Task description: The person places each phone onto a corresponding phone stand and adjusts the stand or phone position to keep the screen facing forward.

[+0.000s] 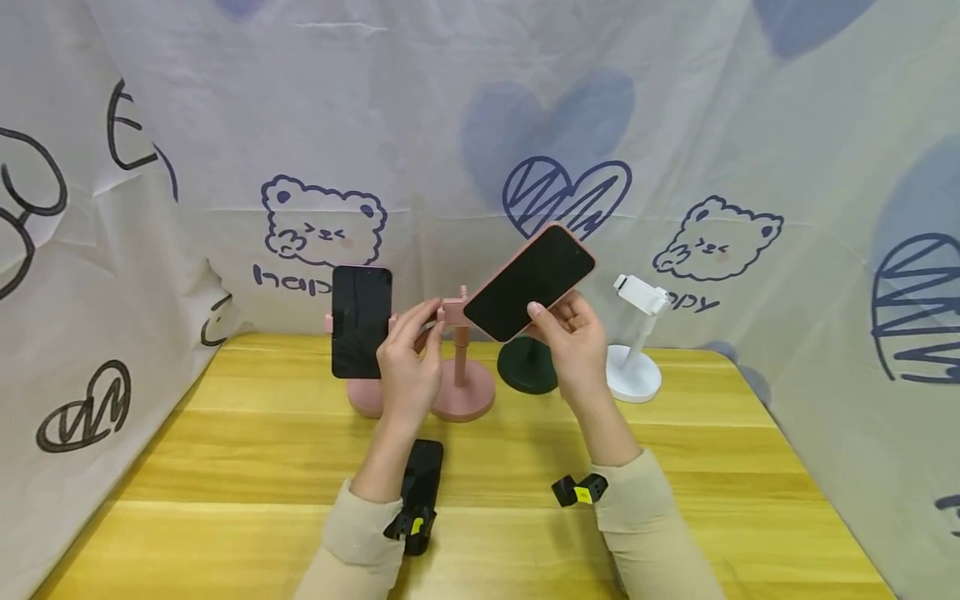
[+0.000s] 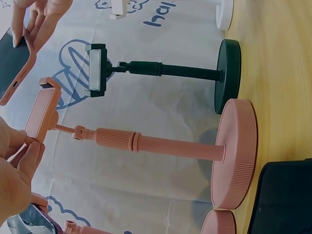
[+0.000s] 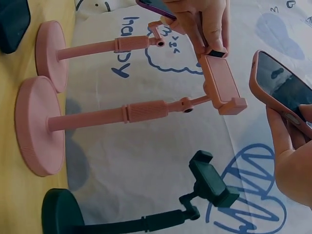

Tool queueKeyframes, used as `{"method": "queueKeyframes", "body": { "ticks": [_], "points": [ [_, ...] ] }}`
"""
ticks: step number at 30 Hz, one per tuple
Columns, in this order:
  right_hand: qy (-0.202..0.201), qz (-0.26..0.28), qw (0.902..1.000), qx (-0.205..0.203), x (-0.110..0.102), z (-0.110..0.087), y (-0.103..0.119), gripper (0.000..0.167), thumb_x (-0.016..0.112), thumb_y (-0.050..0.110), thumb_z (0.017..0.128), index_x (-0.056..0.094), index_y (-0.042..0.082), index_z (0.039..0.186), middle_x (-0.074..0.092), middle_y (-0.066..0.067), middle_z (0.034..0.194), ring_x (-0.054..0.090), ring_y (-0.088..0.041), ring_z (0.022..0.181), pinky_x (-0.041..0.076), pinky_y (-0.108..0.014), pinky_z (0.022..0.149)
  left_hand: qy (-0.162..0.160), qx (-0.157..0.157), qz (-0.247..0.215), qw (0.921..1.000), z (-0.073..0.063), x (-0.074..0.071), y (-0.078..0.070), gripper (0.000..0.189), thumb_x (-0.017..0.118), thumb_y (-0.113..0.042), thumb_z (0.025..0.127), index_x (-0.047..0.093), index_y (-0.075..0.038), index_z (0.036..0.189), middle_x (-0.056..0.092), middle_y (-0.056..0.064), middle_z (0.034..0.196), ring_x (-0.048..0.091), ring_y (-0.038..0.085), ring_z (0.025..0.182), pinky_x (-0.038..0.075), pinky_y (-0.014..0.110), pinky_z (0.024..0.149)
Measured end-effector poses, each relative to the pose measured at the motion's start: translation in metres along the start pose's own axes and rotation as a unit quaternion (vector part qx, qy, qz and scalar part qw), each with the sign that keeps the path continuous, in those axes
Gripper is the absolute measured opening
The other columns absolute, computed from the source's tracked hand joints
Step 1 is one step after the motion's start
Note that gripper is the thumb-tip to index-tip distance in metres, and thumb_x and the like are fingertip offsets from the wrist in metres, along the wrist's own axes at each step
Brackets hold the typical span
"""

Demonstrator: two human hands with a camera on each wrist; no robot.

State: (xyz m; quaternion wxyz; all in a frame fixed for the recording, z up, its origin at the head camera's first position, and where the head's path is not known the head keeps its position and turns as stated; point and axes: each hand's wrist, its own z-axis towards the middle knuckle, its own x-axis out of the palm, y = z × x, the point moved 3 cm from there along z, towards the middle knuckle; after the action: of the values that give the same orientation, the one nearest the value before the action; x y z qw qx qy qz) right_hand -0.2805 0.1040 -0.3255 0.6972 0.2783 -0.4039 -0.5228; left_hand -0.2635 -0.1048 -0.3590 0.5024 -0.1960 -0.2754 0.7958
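My right hand (image 1: 581, 342) grips a phone (image 1: 531, 283) in a pink case, tilted, its dark screen facing me and the thumb on the glass. With fingertips and thumb, my left hand (image 1: 410, 358) pinches the left end of the clamp (image 3: 223, 80) on a pink phone stand (image 1: 463, 392). In the right wrist view the clamp is bare, and the phone is apart from it. A second pink stand (image 1: 364, 398) to the left bears another phone (image 1: 362, 321) upright. Behind my right hand, a dark green stand (image 2: 190, 72) is partly hidden in the head view.
At the right stands a white phone stand (image 1: 633, 379) with a bare clamp. A black phone (image 1: 424, 467) lies on the wooden table (image 1: 247, 467), partly covered by my left forearm. A printed cloth (image 1: 435, 125) hangs close behind the stands and at both sides.
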Motion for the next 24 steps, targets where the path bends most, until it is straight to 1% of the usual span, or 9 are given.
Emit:
{"method": "queueKeyframes", "body": {
  "ticks": [5, 8, 10, 14, 18, 24],
  "points": [
    [0.0, 0.017, 0.9999, 0.003, 0.011, 0.017, 0.001, 0.021, 0.068, -0.005, 0.097, 0.065, 0.0, 0.117, 0.075, -0.002, 0.102, 0.074, -0.016, 0.086, 0.064, -0.035, 0.08, 0.0, 0.013, -0.006, 0.9999, 0.001, 0.001, 0.001, 0.033, 0.07, 0.007, 0.095, 0.071, 0.005, 0.128, 0.069, 0.021, 0.126, 0.071, 0.031, 0.112, 0.059, 0.037, 0.094],
    [0.007, 0.031, 0.9994, 0.008, 0.019, 0.026, 0.0, 0.021, 0.067, -0.006, 0.097, 0.064, -0.003, 0.118, 0.075, -0.003, 0.103, 0.074, -0.016, 0.087, 0.064, -0.033, 0.08, 0.002, 0.014, -0.005, 0.9999, 0.002, 0.001, 0.001, 0.033, 0.07, 0.007, 0.095, 0.071, 0.005, 0.128, 0.069, 0.022, 0.125, 0.071, 0.031, 0.112, 0.059, 0.039, 0.094],
    [0.015, 0.035, 0.9992, 0.012, 0.023, 0.031, -0.001, 0.023, 0.067, -0.006, 0.097, 0.063, -0.004, 0.12, 0.074, -0.004, 0.104, 0.074, -0.016, 0.089, 0.064, -0.034, 0.081, 0.004, 0.013, -0.005, 0.9999, 0.002, 0.001, 0.0, 0.033, 0.07, 0.007, 0.095, 0.07, 0.005, 0.128, 0.069, 0.022, 0.125, 0.071, 0.031, 0.113, 0.059, 0.039, 0.095],
    [0.023, 0.016, 0.9995, 0.017, 0.027, 0.04, -0.003, 0.028, 0.067, -0.004, 0.098, 0.061, -0.008, 0.125, 0.073, -0.004, 0.106, 0.073, -0.016, 0.091, 0.064, -0.035, 0.083, 0.007, 0.013, -0.007, 0.9999, 0.002, 0.001, -0.001, 0.033, 0.069, 0.007, 0.095, 0.07, 0.006, 0.129, 0.068, 0.023, 0.125, 0.071, 0.031, 0.113, 0.058, 0.039, 0.096],
    [0.034, 0.004, 0.9993, 0.016, 0.029, 0.047, -0.006, 0.028, 0.066, -0.005, 0.098, 0.06, -0.011, 0.125, 0.073, -0.003, 0.105, 0.074, -0.015, 0.091, 0.064, -0.033, 0.082, 0.005, 0.016, -0.008, 0.9998, 0.002, 0.001, -0.001, 0.033, 0.069, 0.009, 0.095, 0.07, 0.007, 0.128, 0.068, 0.023, 0.124, 0.071, 0.032, 0.114, 0.058, 0.038, 0.095],
    [0.051, 0.003, 0.9984, 0.021, 0.029, 0.051, -0.011, 0.025, 0.066, -0.006, 0.098, 0.061, -0.008, 0.123, 0.074, -0.002, 0.103, 0.074, -0.014, 0.09, 0.064, -0.032, 0.08, 0.001, 0.024, -0.005, 0.9997, 0.002, 0.0, 0.0, 0.033, 0.07, 0.01, 0.094, 0.07, 0.008, 0.127, 0.069, 0.024, 0.123, 0.071, 0.034, 0.113, 0.059, 0.043, 0.093]
  ]
}}
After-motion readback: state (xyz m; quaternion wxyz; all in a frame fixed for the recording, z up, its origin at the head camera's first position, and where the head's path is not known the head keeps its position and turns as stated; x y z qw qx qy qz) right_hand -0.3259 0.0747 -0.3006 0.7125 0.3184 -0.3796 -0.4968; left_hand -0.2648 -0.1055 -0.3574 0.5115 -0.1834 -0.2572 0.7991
